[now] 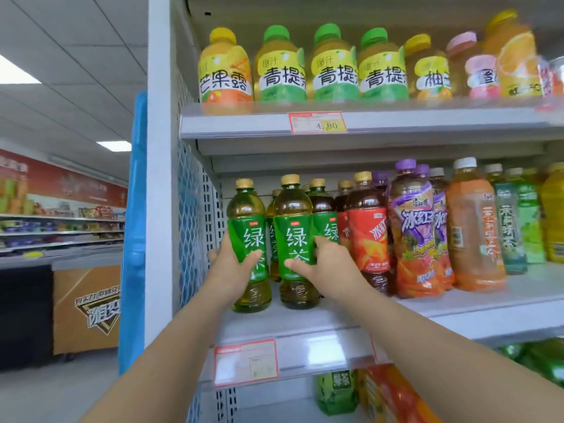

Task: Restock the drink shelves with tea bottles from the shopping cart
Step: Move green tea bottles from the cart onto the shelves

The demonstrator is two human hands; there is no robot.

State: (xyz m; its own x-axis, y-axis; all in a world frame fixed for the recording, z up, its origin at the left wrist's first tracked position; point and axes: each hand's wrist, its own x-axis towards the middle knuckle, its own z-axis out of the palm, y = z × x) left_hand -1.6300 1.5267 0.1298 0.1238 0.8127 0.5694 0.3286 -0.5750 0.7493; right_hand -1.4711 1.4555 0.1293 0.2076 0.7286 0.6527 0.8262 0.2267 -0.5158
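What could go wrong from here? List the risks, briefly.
1. The right hand grips the middle green bottle right beside the red bottle. Pushing further in might knock the red bottle against the purple bottle.
2. The middle green bottle and the left green bottle, gripped by the left hand, are near the front edge of the shelf. Released here, they could tip off.

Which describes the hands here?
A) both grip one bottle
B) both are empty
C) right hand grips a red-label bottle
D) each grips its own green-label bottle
D: the left hand grips one green-label bottle, the right hand the neighbouring green-label bottle, at the middle shelf front.
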